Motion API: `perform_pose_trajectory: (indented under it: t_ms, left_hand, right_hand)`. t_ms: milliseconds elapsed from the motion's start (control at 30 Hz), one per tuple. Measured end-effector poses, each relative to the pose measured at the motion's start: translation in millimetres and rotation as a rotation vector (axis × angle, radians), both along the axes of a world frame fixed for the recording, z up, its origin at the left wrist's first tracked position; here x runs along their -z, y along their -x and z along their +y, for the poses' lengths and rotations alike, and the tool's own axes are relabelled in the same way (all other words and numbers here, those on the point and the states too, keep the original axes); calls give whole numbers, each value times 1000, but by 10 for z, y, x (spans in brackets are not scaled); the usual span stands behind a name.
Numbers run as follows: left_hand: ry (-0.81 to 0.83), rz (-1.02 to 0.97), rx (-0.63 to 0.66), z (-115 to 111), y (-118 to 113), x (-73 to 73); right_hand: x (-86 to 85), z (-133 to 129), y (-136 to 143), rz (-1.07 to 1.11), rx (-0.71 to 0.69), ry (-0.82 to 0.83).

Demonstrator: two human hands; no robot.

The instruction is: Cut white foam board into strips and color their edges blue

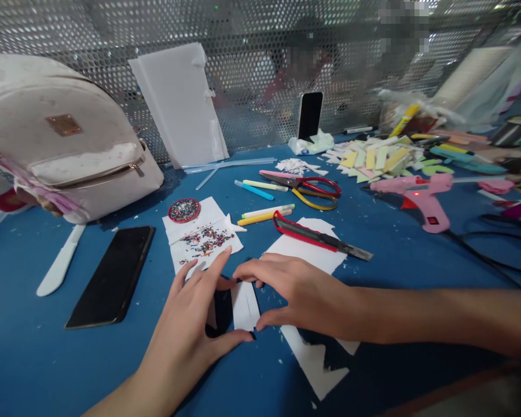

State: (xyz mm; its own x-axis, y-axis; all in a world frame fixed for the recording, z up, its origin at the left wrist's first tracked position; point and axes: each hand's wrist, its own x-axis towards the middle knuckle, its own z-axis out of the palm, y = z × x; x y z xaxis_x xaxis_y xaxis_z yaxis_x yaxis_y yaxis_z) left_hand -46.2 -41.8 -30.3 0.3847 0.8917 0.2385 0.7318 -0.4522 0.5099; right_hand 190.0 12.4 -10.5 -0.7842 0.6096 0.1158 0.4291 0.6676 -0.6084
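A small white paper piece [245, 307] with a slit or fold line lies on the blue table between my hands. My left hand [195, 313] is at its left, fingers spread, with the thumb tip by its lower edge. From the right, my right hand [293, 289] reaches in, its fingertips at the upper edge and its thumb near the lower right corner. Behind them a white sheet [176, 231] carries coloured bits [206, 240] and a round red-rimmed dish [184, 210]. A red cutter [308, 234] rests on white paper [330, 263].
Cut paper scraps [316, 365] lie in front of my right forearm. A black phone [113, 278] and white knife [61, 263] are at left, near a backpack [69, 133]. Scissors [312, 188], paper strips [377, 159] and a pink glue gun [425, 194] lie behind and right.
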Motion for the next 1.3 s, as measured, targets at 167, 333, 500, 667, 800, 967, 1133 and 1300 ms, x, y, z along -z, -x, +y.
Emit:
perform_pose_trajectory:
  t_ms: [167,333,500,667,800,967,1133,1300]
  left_hand:
    - [-15,-8,4,-1,-32,-6]
    - [-21,52,8,1,-61,-46]
    - [-68,148,-13,65,4,-43]
    - [-77,186,14,82,81,-36]
    - [-108,210,42,64,122,-50]
    - [-215,221,112,23,93,-113]
    - [-303,132,172,-132,-68,-170]
    - [-88,122,267,-244,-224,-151]
  right_hand:
    - [13,4,-5,49,-23,23]
    - [-16,53,-28,16,-46,0]
    - [-89,111,-56,-33,-57,-11]
    - [-167,131,-58,-85,-80,-8]
    - [-161,131,-56,-72,-95,-8]
    - [-144,170,-63,-39,-108,-18]
    - [-343,209,-163,-73,-58,-84]
    - [-473,25,-359,-111,-259,29]
